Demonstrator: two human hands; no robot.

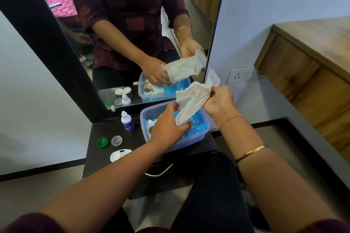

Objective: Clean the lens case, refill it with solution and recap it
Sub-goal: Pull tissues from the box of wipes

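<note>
Right hand point(217, 100) grips wipe point(191, 104); left hand point(166, 128), fingers loose, apparently steadies the pack point(195, 130). Pull free cleanly before wiping case point(120, 154).

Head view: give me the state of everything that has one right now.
lens case: open, uncapped, on the black shelf
green cap: off, lying beside case
clear cap: off, lying beside case
solution bottle: upright, capped
plastic tub: lidless
wipe: pulled out, held by right hand
left hand: pressing the pack in tub

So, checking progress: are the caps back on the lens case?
No, the green cap and clear cap lie apart from the open lens case.
</note>
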